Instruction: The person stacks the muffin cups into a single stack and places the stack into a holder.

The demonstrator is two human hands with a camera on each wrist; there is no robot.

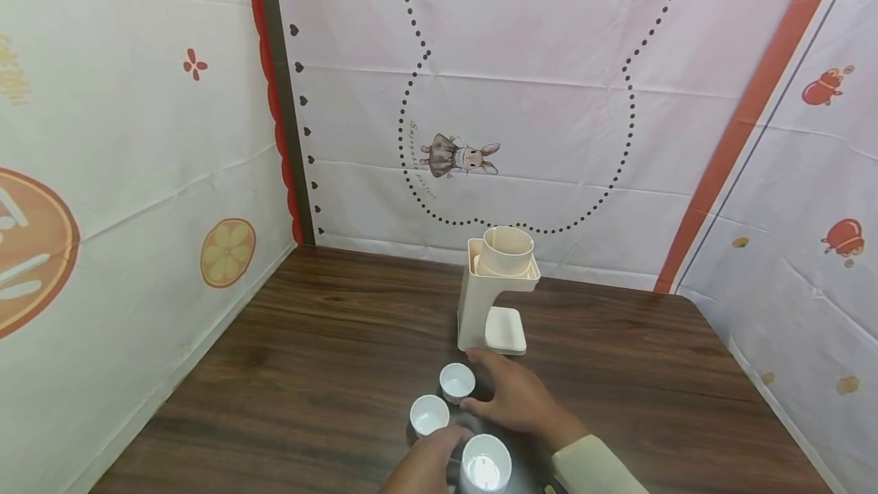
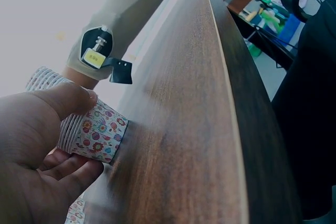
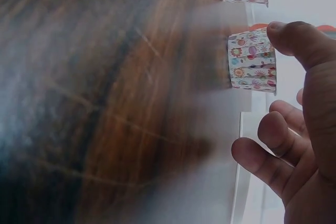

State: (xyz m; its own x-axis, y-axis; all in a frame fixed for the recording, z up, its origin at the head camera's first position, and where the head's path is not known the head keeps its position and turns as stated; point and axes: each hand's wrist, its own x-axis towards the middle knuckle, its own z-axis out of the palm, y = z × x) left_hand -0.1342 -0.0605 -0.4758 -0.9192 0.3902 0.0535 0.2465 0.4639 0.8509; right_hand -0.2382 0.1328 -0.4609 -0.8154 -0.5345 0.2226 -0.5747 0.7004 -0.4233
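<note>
My left hand (image 1: 427, 465) grips a stack of floral-print paper baking cups (image 2: 100, 135), thumb on top and fingers below in the left wrist view. From the head view the stack's white inside (image 1: 485, 465) shows. Two single baking cups stand on the table beyond it: a nearer left cup (image 1: 430, 415) and a farther cup (image 1: 456, 381). Around the farther cup's right side my right hand (image 1: 516, 395) is spread, thumb apart from fingers. In the right wrist view its thumb tip lies at the rim of a floral cup (image 3: 253, 61).
A cream stand (image 1: 473, 311) with a round cylinder (image 1: 507, 250) on top and a square base plate (image 1: 505, 330) stands just behind the cups. Printed cloth walls (image 1: 549, 120) enclose the dark wooden table (image 1: 329, 341) at the back and sides.
</note>
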